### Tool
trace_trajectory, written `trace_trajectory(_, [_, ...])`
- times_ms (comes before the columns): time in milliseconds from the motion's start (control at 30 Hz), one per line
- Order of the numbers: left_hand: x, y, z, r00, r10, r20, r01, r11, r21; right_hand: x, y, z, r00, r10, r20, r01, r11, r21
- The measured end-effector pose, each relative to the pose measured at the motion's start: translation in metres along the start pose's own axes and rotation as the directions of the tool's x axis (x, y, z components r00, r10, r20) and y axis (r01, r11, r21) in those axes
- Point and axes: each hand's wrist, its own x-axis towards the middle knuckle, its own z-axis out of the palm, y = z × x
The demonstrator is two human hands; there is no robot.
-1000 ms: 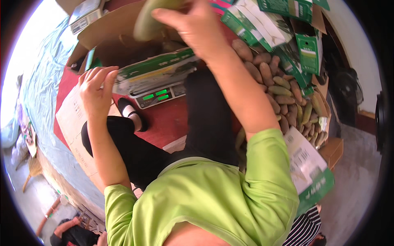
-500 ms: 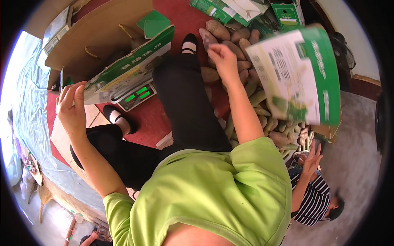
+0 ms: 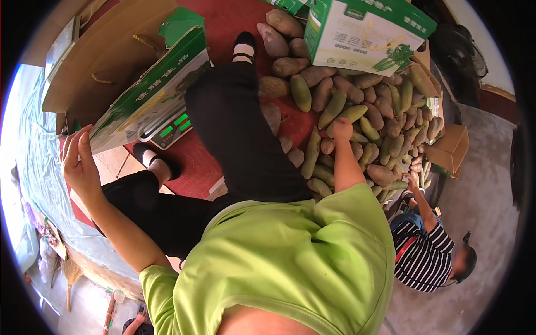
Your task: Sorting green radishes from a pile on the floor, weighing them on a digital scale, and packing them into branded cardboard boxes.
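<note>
My left hand (image 3: 78, 162) has its fingers spread and presses flat against the near end of a green and white carton (image 3: 151, 92). The carton lies tilted on a scale (image 3: 173, 127) with green digits. My right hand (image 3: 341, 129) reaches down into a heap of brown and green oblong produce (image 3: 357, 111) on the red floor mat (image 3: 234, 25). Its fingers curl over one green piece; whether they grip it is unclear. My legs in black trousers (image 3: 234, 134) stretch between the scale and the heap.
An open brown cardboard box (image 3: 111, 50) stands behind the carton. A green and white box (image 3: 363, 28) sits at the far edge of the heap. A person in a striped shirt (image 3: 424, 254) crouches at right, reaching into the heap beside a small brown carton (image 3: 449, 148).
My right arm came down from overhead to the produce heap. The view tilted lower, so the heap and the crouching person show. My left hand stayed at the carton's end.
</note>
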Motion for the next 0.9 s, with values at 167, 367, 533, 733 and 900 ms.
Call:
trace_trajectory(167, [0.000,-0.003,0.003,1.000,0.008,-0.017,-0.008,0.999,0.034,0.039,0.000,-0.016,0.999,-0.030,-0.023,0.028,0.997,-0.075])
trace_trajectory(367, [-0.003,-0.001,0.000,0.999,-0.018,-0.030,0.020,0.995,0.093,0.066,-0.062,-0.020,0.979,-0.103,0.174,0.133,0.976,-0.175])
trace_trajectory(533, [0.002,0.003,0.006,0.999,0.026,-0.037,-0.021,0.988,0.152,0.093,-0.045,-0.004,0.921,-0.253,0.296,0.345,0.884,-0.317])
trace_trajectory(733, [0.001,0.014,-0.002,1.000,-0.002,-0.016,0.004,0.982,0.189,0.053,-0.103,-0.013,0.933,-0.172,0.317,0.327,0.774,-0.543])
trace_trajectory(900, [0.006,0.022,-0.006,0.997,0.081,0.000,-0.080,0.985,0.155,0.042,-0.090,-0.004,0.893,-0.340,0.296,0.435,0.823,-0.365])
